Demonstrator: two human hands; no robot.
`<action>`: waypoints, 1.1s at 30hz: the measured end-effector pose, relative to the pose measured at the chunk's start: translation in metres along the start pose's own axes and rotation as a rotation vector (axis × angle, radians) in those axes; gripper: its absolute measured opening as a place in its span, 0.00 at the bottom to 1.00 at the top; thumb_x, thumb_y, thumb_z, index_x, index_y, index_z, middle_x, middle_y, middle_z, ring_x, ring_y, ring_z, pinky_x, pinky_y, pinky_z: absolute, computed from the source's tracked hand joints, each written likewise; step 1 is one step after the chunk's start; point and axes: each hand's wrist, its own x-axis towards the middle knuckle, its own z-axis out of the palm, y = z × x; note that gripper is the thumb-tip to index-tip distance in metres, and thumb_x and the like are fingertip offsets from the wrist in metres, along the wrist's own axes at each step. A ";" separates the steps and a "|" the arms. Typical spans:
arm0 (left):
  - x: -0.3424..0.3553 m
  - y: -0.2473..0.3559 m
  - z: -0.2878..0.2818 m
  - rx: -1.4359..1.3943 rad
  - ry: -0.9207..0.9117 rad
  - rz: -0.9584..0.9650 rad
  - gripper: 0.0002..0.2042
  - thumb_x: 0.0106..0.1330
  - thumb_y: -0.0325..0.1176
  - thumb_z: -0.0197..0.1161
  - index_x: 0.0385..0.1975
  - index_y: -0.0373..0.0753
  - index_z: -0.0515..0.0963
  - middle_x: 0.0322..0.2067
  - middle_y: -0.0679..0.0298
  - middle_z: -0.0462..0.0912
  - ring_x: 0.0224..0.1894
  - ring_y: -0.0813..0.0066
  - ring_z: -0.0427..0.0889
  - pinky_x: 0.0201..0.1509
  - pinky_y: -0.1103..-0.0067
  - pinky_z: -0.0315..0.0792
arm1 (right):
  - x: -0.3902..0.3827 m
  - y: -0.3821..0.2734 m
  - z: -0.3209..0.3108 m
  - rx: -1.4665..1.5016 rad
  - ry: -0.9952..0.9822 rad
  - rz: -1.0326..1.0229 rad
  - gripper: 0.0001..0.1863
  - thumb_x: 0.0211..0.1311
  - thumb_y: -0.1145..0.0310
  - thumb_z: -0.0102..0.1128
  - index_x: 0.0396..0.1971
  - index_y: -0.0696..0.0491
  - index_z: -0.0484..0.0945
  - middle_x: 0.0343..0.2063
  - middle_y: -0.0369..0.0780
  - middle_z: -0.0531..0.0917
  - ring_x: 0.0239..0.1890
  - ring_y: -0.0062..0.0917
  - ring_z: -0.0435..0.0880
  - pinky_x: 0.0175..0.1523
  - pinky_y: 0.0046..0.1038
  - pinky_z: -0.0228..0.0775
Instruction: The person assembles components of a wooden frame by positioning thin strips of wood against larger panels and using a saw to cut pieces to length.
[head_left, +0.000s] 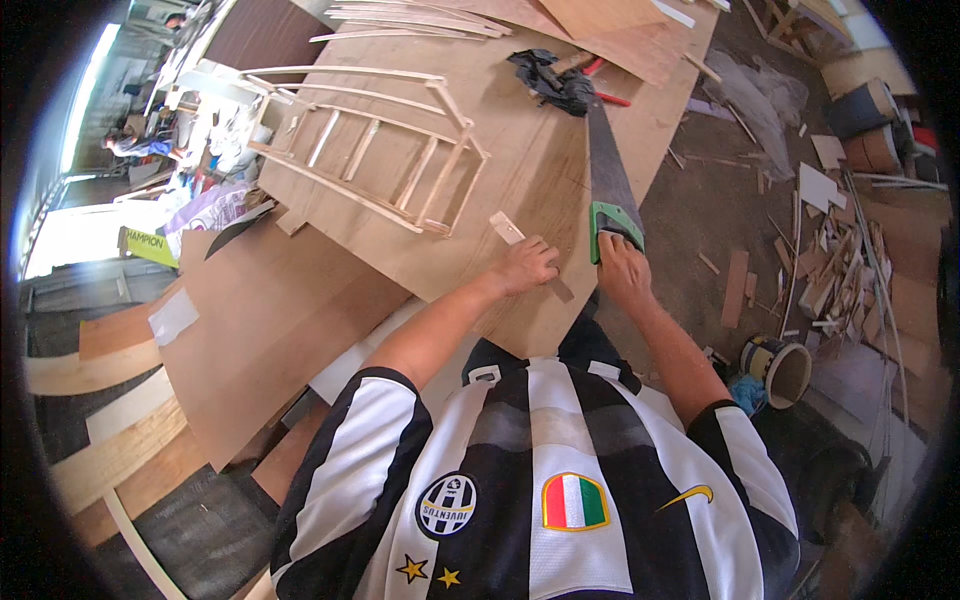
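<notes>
My right hand (pixel 624 268) is wrapped round the green handle of a handsaw (pixel 612 165). The blade points away from me, lying along the right edge of the plywood tabletop (pixel 540 190). My left hand (pixel 528 266) is closed over a short, thin wood strip (pixel 508 228), whose ends stick out on both sides of it. The strip lies slantwise on the tabletop, to the left of the saw handle. Past the saw's tip sits a crumpled black plastic bag (pixel 555 82), with a red-handled tool (pixel 612 99) partly showing beside it.
A light wooden frame (pixel 375 150) stands on the table at the left. Thin strips (pixel 410 18) and plywood sheets (pixel 625 40) lie at the far end. Large boards (pixel 270 330) lean at the left. On the right floor are wood scraps (pixel 835 270) and a bucket (pixel 790 375).
</notes>
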 end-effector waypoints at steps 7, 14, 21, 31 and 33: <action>-0.028 -0.019 -0.045 -0.068 0.008 0.032 0.14 0.50 0.36 0.71 0.38 0.46 0.84 0.41 0.62 0.79 0.49 0.60 0.77 0.60 0.65 0.71 | 0.006 -0.025 0.067 -0.051 -0.265 -0.092 0.28 0.61 0.66 0.63 0.61 0.55 0.69 0.51 0.44 0.77 0.56 0.39 0.78 0.57 0.38 0.75; -0.031 -0.041 -0.093 -0.335 0.079 0.083 0.17 0.47 0.30 0.72 0.39 0.42 0.80 0.43 0.61 0.80 0.54 0.56 0.77 0.67 0.58 0.68 | 0.009 -0.042 0.071 0.248 -0.134 0.058 0.23 0.67 0.63 0.63 0.60 0.52 0.75 0.45 0.44 0.82 0.50 0.37 0.82 0.52 0.40 0.76; -0.044 -0.058 -0.124 -0.510 0.397 0.390 0.19 0.45 0.24 0.72 0.40 0.40 0.78 0.49 0.60 0.80 0.62 0.55 0.75 0.74 0.55 0.64 | 0.045 -0.127 -0.007 1.445 -0.175 0.697 0.24 0.78 0.51 0.51 0.60 0.54 0.76 0.45 0.36 0.83 0.41 0.19 0.82 0.39 0.24 0.76; -0.120 -0.098 -0.144 -0.468 0.737 0.179 0.20 0.53 0.21 0.72 0.46 0.44 0.78 0.62 0.53 0.75 0.68 0.45 0.72 0.68 0.56 0.71 | 0.135 -0.219 -0.032 1.815 0.053 0.638 0.18 0.72 0.69 0.60 0.59 0.56 0.74 0.42 0.37 0.84 0.39 0.21 0.85 0.40 0.25 0.78; -0.134 -0.111 -0.147 -0.430 0.764 0.159 0.22 0.52 0.21 0.74 0.48 0.43 0.78 0.61 0.52 0.76 0.66 0.46 0.74 0.66 0.57 0.73 | 0.154 -0.225 -0.029 1.570 0.013 0.571 0.15 0.72 0.68 0.61 0.53 0.56 0.77 0.37 0.32 0.83 0.36 0.16 0.83 0.42 0.23 0.78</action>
